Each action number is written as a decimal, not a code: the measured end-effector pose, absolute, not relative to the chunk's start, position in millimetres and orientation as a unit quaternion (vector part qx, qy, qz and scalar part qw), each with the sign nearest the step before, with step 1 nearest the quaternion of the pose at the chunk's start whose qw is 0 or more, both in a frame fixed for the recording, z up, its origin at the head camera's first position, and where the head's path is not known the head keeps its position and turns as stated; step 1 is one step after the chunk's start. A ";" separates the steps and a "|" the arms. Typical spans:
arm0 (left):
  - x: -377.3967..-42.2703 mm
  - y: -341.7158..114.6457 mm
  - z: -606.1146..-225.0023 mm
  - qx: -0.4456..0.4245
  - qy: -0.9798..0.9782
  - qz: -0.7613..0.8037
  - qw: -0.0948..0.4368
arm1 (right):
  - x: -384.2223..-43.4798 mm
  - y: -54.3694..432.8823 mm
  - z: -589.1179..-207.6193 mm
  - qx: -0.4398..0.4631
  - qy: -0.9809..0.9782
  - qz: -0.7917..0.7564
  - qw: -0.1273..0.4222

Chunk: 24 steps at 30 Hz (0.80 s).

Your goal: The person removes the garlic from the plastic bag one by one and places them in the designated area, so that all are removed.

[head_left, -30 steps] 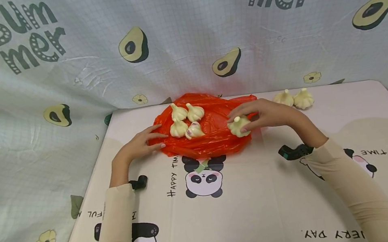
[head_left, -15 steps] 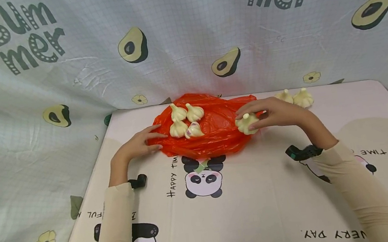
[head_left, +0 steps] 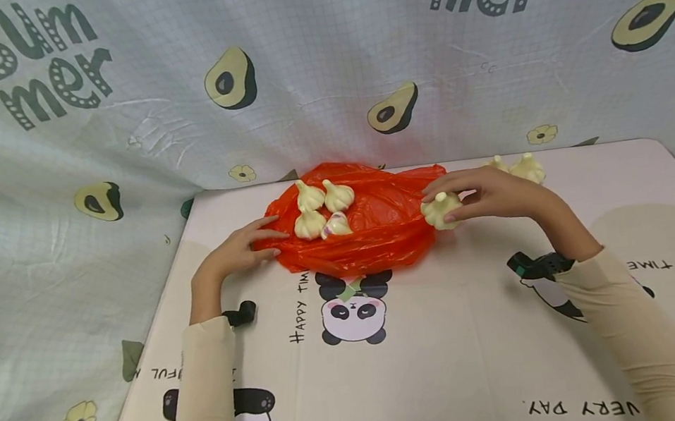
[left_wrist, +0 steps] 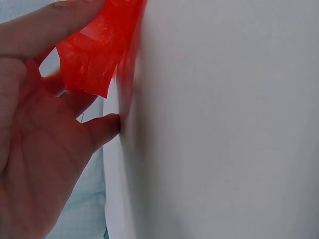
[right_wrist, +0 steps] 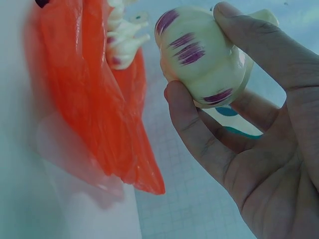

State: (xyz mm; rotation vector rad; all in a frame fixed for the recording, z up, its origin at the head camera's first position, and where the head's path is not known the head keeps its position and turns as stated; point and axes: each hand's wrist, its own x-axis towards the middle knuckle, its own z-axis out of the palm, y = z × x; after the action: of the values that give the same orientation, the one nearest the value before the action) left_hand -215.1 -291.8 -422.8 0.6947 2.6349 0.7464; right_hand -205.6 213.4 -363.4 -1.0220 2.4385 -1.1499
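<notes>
In the head view, my right hand [head_left: 495,193] holds a garlic bulb [head_left: 441,211] between thumb and fingers at the right end of a red plastic bag [head_left: 381,251]. Purple streaks mark the held bulb's pale skin in the right wrist view. Several garlic bulbs [head_left: 311,224] are grouped in the left part of the bag, whose mouth is spread wide. My left hand [head_left: 234,252] rests with spread, relaxed fingers at the bag's left edge. In the left wrist view, a flap of the bag [left_wrist: 94,59] lies by the thumb, in front of the other fingers.
Two more garlic bulbs [head_left: 527,169] stand at the back right of the table, partly behind my right hand. The light tablecloth [head_left: 433,354] carries panda prints and lettering. Behind the table hangs a curtain [head_left: 300,23] printed with avocados.
My right hand has moved to the right with the garlic bulb, from over the bag to its right edge. The left hand and the bulbs in the bag have stayed put.
</notes>
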 end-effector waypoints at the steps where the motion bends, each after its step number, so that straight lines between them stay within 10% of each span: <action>1: -215.1 -291.7 -422.7 0.241 0.921 0.262 0.159 | -205.1 214.3 -363.2 -0.350 0.839 -0.396 0.127; 24: -214.9 -290.5 -422.3 0.240 0.921 0.257 0.167 | -194.5 246.1 -361.2 -0.301 0.863 -0.395 0.097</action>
State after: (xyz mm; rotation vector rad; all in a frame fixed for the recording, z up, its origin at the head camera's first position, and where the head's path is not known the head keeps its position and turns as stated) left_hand -214.9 -290.5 -422.3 0.6833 2.6224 0.7310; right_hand -194.5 246.1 -361.2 -0.8899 2.5546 -1.1692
